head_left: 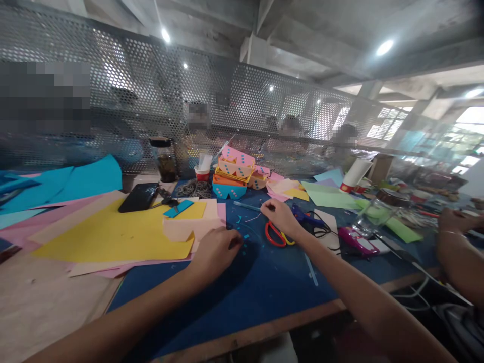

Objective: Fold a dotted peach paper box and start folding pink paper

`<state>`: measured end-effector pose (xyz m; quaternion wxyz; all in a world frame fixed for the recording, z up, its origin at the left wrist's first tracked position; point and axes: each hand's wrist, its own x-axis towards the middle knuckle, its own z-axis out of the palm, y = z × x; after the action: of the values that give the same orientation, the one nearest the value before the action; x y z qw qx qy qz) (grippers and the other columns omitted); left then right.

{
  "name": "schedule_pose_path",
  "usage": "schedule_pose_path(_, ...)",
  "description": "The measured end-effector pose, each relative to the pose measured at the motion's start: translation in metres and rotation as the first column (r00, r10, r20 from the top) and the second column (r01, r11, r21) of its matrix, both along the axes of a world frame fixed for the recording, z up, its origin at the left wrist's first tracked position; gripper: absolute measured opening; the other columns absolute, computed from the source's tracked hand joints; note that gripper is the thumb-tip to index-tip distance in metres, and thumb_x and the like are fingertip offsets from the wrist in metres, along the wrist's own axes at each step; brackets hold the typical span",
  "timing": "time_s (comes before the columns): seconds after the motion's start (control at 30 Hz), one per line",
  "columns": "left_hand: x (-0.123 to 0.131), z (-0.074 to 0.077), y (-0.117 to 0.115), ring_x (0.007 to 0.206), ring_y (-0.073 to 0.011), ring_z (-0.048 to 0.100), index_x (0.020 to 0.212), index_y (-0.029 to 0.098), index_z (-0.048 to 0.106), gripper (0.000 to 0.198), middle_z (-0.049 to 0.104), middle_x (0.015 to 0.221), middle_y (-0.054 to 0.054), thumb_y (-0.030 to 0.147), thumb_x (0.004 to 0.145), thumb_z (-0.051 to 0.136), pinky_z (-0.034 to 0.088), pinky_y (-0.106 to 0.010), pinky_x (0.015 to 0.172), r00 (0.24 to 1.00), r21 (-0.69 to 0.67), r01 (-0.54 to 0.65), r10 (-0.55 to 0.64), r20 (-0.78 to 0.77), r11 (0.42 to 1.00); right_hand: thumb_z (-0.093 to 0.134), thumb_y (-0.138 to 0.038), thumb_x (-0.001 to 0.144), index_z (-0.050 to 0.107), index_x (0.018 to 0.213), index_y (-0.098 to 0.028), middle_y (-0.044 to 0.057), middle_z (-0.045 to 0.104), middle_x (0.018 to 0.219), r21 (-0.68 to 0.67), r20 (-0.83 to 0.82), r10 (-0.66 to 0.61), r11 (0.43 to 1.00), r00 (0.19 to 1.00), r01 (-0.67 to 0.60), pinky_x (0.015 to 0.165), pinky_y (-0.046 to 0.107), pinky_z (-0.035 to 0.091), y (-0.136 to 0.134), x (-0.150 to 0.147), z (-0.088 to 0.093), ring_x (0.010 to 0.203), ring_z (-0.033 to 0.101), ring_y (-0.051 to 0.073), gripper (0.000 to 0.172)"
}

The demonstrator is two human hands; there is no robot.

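Note:
My left hand (pixel 217 250) rests on the blue tabletop (pixel 212 307) at the right edge of the paper stack, its fingers curled in; whatever they hold is hidden. My right hand (pixel 280 216) has its fingertips pinched together, and what sits between them is too small to tell. A translucent glue stick (pixel 246 205) lies at those fingertips. Below the right hand are scissors (pixel 278 244) with red and yellow handles. To its right lies a blue glue gun (pixel 307 217). Small blue paper scraps (pixel 246 236) are scattered between my hands.
Yellow paper (pixel 113 232), a black phone (pixel 138 197) and keys lie left. Folded dotted paper pieces (pixel 230 186) are stacked at the back, near a jar (pixel 165 160) and string (pixel 194 188). A magenta tool (pixel 357 241), a clear jar (pixel 376 214) and another person's hand (pixel 456 222) are right.

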<state>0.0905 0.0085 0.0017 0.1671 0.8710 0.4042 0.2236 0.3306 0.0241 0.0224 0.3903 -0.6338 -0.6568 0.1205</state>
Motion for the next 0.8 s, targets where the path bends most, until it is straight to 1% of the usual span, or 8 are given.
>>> schedule_pose_path(0.1,-0.003,-0.004,0.0,0.091,-0.0249,0.067,0.09,0.025,0.076,0.017,0.075,0.09,-0.005,0.02,0.087,0.06,0.044,-0.034,0.083,0.999,0.037,0.022,-0.021,-0.034,0.999,0.064,-0.025,0.089,0.067,0.081,-0.017,0.002,0.069,0.082,-0.002,0.116,-0.052,0.999,0.992,0.052,0.077,0.031,0.048,0.015,0.003,-0.002,0.079,0.063,0.017,0.012)
schedule_pose_path(0.23,-0.005,-0.008,0.002,0.091,-0.0256,0.067,0.09,0.024,0.075,0.016,0.076,0.089,-0.005,0.02,0.088,0.06,0.045,-0.037,0.085,0.997,0.075,0.053,-0.049,-0.056,0.996,0.066,-0.036,0.095,0.066,0.09,-0.015,0.002,0.068,0.09,-0.015,0.263,-0.045,0.999,0.964,0.051,0.081,0.036,0.053,0.029,0.006,-0.005,0.083,0.065,0.017,0.021)
schedule_pose_path(0.33,-0.006,-0.012,0.005,0.096,-0.0266,0.067,0.093,0.025,0.075,0.02,0.077,0.094,-0.004,0.017,0.089,0.057,0.045,-0.039,0.087,0.995,0.099,0.083,-0.078,-0.057,0.992,0.064,-0.029,0.095,0.069,0.09,-0.017,0.004,0.069,0.095,-0.001,0.358,-0.024,1.0,0.934,0.026,0.088,0.037,0.049,0.032,0.005,-0.008,0.093,0.064,0.019,0.014)
schedule_pose_path(0.43,-0.007,-0.015,0.006,0.099,-0.0267,0.067,0.093,0.026,0.075,0.021,0.078,0.095,-0.004,0.016,0.089,0.056,0.045,-0.039,0.087,0.995,0.117,0.098,-0.093,-0.045,0.988,0.057,-0.024,0.096,0.071,0.081,-0.018,0.008,0.069,0.095,0.019,0.428,-0.02,1.0,0.903,0.013,0.09,0.037,0.043,0.032,0.001,-0.011,0.098,0.061,0.022,0.021)
schedule_pose_path(0.5,-0.007,-0.016,0.007,0.097,-0.0265,0.067,0.092,0.025,0.074,0.021,0.078,0.095,-0.003,0.015,0.089,0.056,0.045,-0.039,0.086,0.995,0.122,0.102,-0.099,-0.033,0.987,0.054,-0.023,0.097,0.072,0.085,-0.017,0.009,0.068,0.099,0.035,0.462,-0.01,0.999,0.887,-0.007,0.09,0.037,0.041,0.031,-0.002,-0.012,0.101,0.059,0.023,0.022)
schedule_pose_path(0.63,-0.008,-0.017,0.005,0.097,-0.0254,0.067,0.092,0.024,0.074,0.026,0.078,0.094,-0.003,0.009,0.086,0.054,0.044,-0.039,0.087,0.993,0.127,0.117,-0.117,-0.01,0.985,0.054,-0.014,0.095,0.073,0.108,-0.022,0.007,0.065,0.112,0.018,0.53,0.121,0.988,0.839,-0.154,0.095,0.035,0.04,0.028,-0.012,-0.015,0.108,0.056,0.021,0.024)
schedule_pose_path(0.73,-0.008,-0.017,0.003,0.095,-0.0248,0.067,0.091,0.024,0.073,0.026,0.077,0.093,-0.003,0.008,0.086,0.053,0.044,-0.038,0.087,0.992,0.128,0.125,-0.127,0.003,0.984,0.055,-0.012,0.095,0.076,0.111,-0.029,0.003,0.065,0.113,-0.048,0.586,0.256,0.958,0.768,-0.283,0.096,0.034,0.04,0.025,-0.019,-0.021,0.106,0.055,0.019,0.031)
schedule_pose_path(0.8,-0.008,-0.017,0.001,0.094,-0.0247,0.067,0.091,0.023,0.073,0.024,0.077,0.093,-0.003,0.009,0.087,0.054,0.044,-0.038,0.087,0.991,0.128,0.128,-0.13,0.013,0.983,0.056,-0.011,0.094,0.076,0.112,-0.032,0.002,0.065,0.114,-0.08,0.618,0.301,0.943,0.726,-0.323,0.097,0.036,0.039,0.024,-0.022,-0.025,0.105,0.055,0.019,0.035)
